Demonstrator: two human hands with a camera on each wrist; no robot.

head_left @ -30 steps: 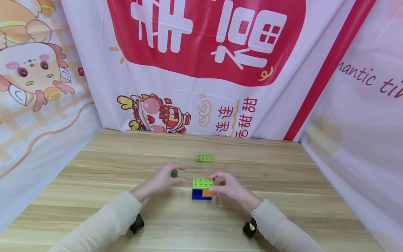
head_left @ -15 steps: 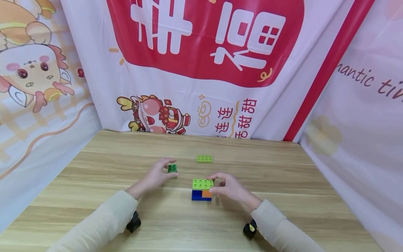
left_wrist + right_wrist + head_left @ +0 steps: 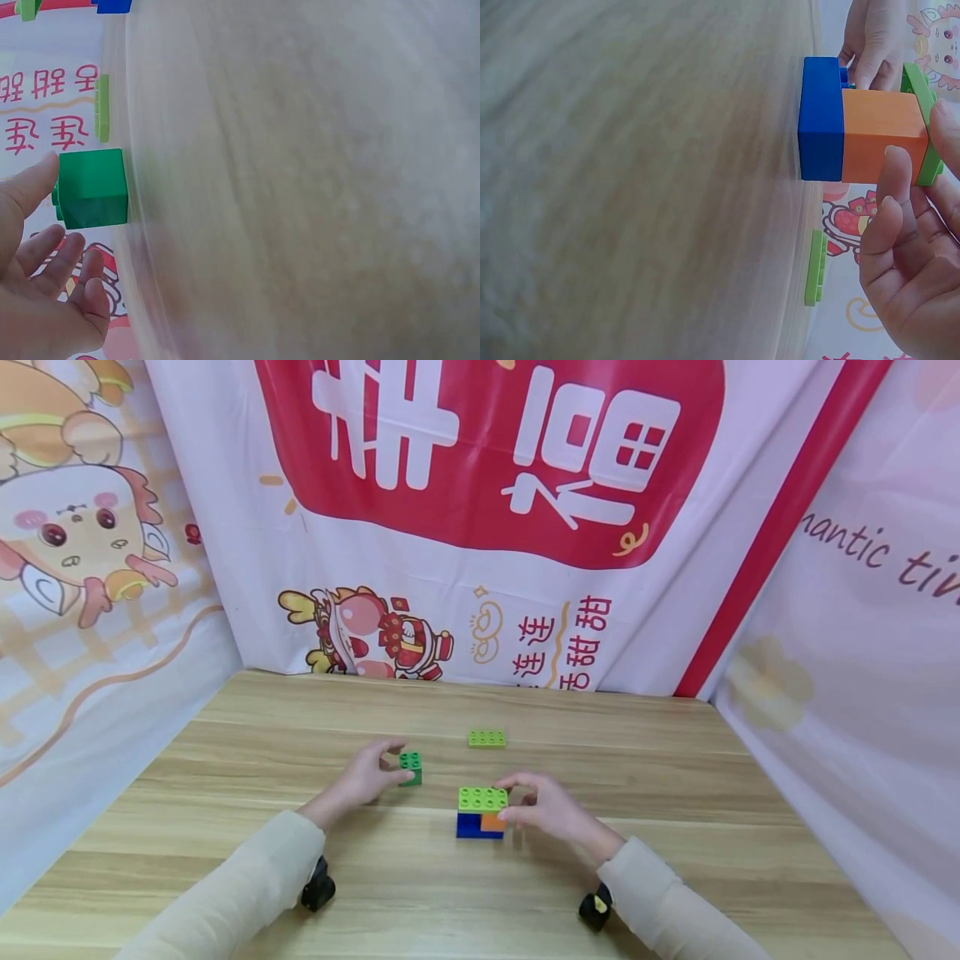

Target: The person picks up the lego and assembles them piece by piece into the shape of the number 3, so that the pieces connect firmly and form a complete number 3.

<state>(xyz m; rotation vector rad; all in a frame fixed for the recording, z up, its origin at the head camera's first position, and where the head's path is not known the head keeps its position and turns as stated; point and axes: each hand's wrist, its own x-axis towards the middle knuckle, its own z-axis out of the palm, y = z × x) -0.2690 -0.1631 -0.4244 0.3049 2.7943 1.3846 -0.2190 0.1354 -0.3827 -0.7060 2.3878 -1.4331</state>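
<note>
Left hand (image 3: 369,774) spread around the green block (image 3: 94,187), right hand (image 3: 551,807) pinching the stacked lime plate (image 3: 480,799), I could lever it off the orange block (image 3: 881,124) by pressing its overhang.

The head view is bright and evenly lit, with soft light, a dull sheen on the red panel (image 3: 480,518) and a faint, soft-edged shadow on the table (image 3: 480,893) beside the stack (image 3: 483,802). Wide-angle stretch pulls the side walls outward. Both wrist views are dimmer and hazier: close to the lens, the table smears out of focus, while the green brick (image 3: 93,187) and the orange brick (image 3: 881,135) keep fairly crisp edges.
</note>
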